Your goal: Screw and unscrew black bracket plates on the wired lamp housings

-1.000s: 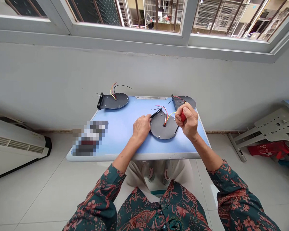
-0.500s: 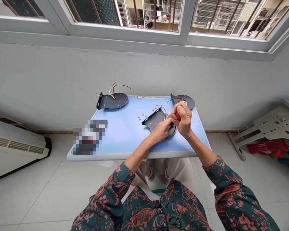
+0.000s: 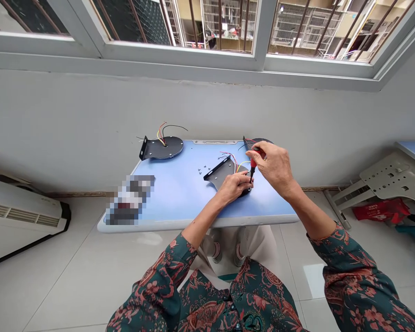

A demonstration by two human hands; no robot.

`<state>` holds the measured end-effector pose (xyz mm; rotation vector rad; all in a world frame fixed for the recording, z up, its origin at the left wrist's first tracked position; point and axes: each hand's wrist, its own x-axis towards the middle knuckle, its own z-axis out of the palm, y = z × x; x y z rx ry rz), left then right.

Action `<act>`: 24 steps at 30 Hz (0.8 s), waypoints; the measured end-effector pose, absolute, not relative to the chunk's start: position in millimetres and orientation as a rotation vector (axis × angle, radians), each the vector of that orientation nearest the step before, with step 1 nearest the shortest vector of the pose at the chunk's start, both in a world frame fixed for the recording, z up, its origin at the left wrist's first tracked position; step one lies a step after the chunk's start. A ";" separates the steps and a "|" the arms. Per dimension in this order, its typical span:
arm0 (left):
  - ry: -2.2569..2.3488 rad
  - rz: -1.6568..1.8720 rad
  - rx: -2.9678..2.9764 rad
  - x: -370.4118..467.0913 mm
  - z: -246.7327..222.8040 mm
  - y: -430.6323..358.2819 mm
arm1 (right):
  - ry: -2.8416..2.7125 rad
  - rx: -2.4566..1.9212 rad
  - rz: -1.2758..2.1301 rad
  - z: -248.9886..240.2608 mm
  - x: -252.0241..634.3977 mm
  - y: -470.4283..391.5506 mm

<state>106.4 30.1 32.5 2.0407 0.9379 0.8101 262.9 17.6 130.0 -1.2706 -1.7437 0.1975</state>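
My right hand is closed on the red handle of a screwdriver, which stands nearly upright with its tip down at a black metal bracket plate. My left hand grips this plate from the near side, its fingertips close to the screwdriver's shaft. Red, white, yellow and black wires come out of the plate, and a slotted flange rises along its far left edge. Several small screws lie loose on the blue table just left of the flange. The hands cover the plate's rounded end in part.
Another wired bracket plate lies at the table's back left. A similar plate is at the back right, partly behind my right hand. A blurred-out patch covers items at the front left of the blue table. The wall and window stand behind.
My right hand has turned from an upright fist around the screwdriver handle to a fingertip hold, with the wrist further right. The screwdriver shows more clearly. My left hand stays on the plate.
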 end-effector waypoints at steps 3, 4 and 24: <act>0.937 0.831 2.026 107.7 29.0 29.9 | -1.817 -1.266 0.141 138.2 265.2 15.5; 0.936 0.840 2.020 107.4 28.5 29.3 | -1.890 -1.201 0.193 141.7 266.1 15.7; 0.959 0.907 2.008 110.0 27.2 25.2 | -1.924 -0.893 0.693 141.8 277.4 16.8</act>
